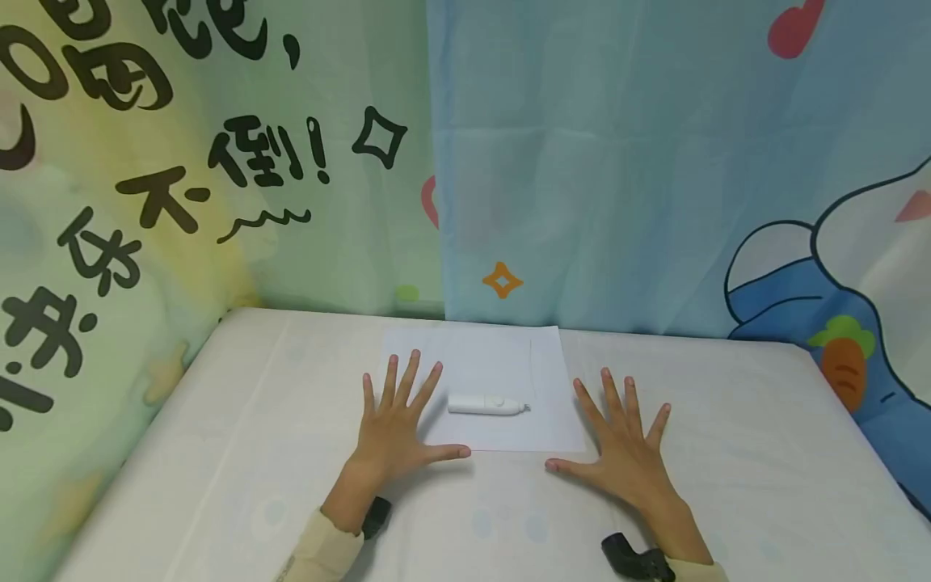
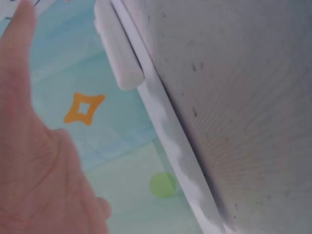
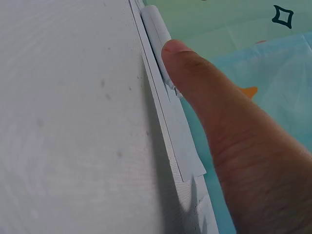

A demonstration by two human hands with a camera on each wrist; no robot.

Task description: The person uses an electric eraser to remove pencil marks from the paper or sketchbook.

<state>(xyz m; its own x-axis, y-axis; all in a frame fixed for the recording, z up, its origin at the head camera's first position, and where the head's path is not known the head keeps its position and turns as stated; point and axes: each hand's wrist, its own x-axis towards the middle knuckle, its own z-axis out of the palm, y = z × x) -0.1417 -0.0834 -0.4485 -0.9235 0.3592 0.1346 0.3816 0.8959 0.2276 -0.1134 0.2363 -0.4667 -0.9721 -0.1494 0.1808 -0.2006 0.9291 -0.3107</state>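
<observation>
A white pen-shaped device (image 1: 486, 405), which looks like an electric eraser, lies on a sheet of white paper (image 1: 480, 356) with its narrow metallic tip to the right. A faint line runs down the paper near its right edge. My left hand (image 1: 393, 432) is spread wide at the paper's left side, thumb by the lower edge. On the other side my right hand (image 1: 627, 453) is spread likewise, holding nothing. In the left wrist view the device (image 2: 117, 48) shows its rounded end beyond the hand (image 2: 34, 161). The right thumb (image 3: 214, 102) partly covers the device in the right wrist view.
A white cloth with pale spots covers the table (image 1: 291, 404). Behind it hang a green curtain (image 1: 349, 242) with dark writing and a blue curtain (image 1: 618, 202) with cartoon prints. Dark wrist cameras (image 1: 636, 558) sit at both cuffs.
</observation>
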